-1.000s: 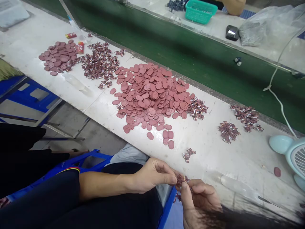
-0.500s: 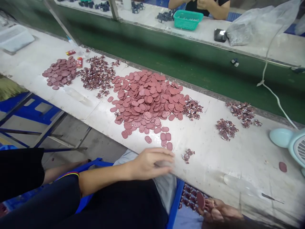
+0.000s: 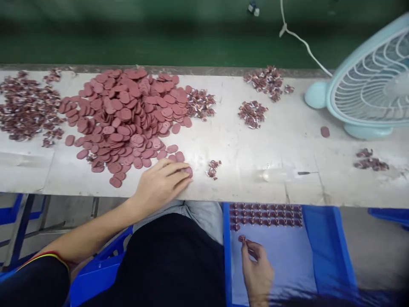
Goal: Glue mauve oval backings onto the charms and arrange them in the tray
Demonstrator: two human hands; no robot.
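Observation:
My left hand (image 3: 162,183) rests on the table by the front of a large heap of reddish-brown oval discs (image 3: 124,111). Its fingertips are closed over one oval disc (image 3: 188,172). Just to the right lies a little cluster of small brown parts with shiny metal bits (image 3: 213,169). Over the blue tray (image 3: 329,243), my right hand (image 3: 257,268) pinches a small reddish-brown assembled piece (image 3: 242,238) between thumb and fingers. Rows of similar pieces (image 3: 266,215) stand at the tray's far end, on a pale sheet (image 3: 287,260).
More small metal-and-brown parts (image 3: 25,106) are piled at the left, with smaller piles (image 3: 252,114) at the back right. A light-blue fan (image 3: 370,85) stands at the right. A clear bottle with a thin dark tip (image 3: 275,175) lies near the table's front edge.
The view has swung right and down. My left hand has come down onto a disc. My right hand, which held an oval disc and a small part, now holds a piece over the tray.

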